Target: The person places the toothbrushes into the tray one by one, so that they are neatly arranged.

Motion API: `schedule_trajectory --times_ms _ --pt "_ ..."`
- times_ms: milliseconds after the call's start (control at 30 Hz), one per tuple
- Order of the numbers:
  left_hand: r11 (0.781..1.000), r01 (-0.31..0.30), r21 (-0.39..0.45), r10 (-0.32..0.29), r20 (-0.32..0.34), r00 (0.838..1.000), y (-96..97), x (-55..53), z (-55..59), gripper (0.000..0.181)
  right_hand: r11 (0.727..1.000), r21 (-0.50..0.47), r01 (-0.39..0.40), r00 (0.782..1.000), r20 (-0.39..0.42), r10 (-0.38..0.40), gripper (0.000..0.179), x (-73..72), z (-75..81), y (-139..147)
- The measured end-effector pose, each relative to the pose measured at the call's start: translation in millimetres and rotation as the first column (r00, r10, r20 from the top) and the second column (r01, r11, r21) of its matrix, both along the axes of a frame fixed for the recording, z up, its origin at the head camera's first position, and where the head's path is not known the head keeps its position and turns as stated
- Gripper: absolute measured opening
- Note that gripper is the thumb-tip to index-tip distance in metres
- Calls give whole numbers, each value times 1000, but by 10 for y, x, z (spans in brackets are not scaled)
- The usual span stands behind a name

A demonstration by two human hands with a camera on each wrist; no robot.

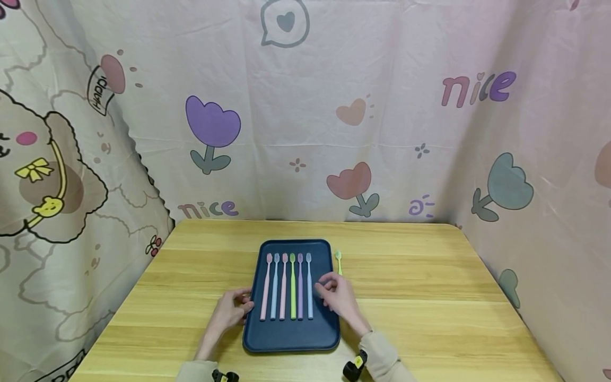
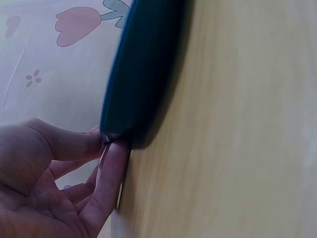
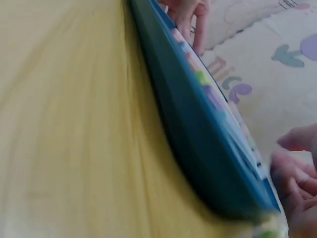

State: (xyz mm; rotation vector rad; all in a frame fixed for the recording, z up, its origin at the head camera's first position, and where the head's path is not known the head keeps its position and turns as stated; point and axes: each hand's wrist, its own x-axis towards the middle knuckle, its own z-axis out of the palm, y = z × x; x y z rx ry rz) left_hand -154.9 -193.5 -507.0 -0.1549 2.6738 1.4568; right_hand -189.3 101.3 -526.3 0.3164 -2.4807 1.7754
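Observation:
A dark blue tray [image 1: 291, 339] lies on the table, with several toothbrushes in a row, heads toward the back. From left they are pink [image 1: 265, 289], blue [image 1: 274, 289], pink [image 1: 284, 289], green [image 1: 293, 289], purple [image 1: 300, 289] and blue [image 1: 310, 289]. My left hand [image 1: 233, 309] pinches the tray's left rim; in the left wrist view, the thumb [image 2: 74, 145] and a finger [image 2: 111, 168] meet at its edge. Over the tray's right side, my right hand [image 1: 340, 298] hovers beside the last blue toothbrush, fingers loosely bent, nothing visible between them.
A yellow-green toothbrush [image 1: 339, 261] lies on the wooden table [image 1: 410, 276], just right of the tray and behind my right hand. A printed curtain [image 1: 305, 106] hangs behind the table and along both sides.

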Motion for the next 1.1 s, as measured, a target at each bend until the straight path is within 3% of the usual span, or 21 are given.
schedule_trajectory --times_ms 133,333,633,833,1033,1100 --pt "1000 -2 0 2 -4 1000 8 0 5 39 989 -24 147 987 -63 -148 13 -25 -25 202" --pt "1000 -3 8 3 -5 1000 17 -3 14 40 971 26 237 972 -5 -237 17 -81 -94 537" --pt "1000 1 7 -1 -5 1000 17 -3 13 40 981 75 180 981 67 -185 25 -109 -112 715" --pt "1000 2 2 -2 2 1000 9 -2 15 40 988 49 145 976 155 -151 28 -90 -91 707" --pt "1000 -1 4 1 4 1000 9 4 19 39 992 37 124 975 182 -129 31 -63 -40 691" --pt "1000 -4 7 4 4 1000 8 6 14 40 992 37 117 975 187 -122 32 -93 -97 709"
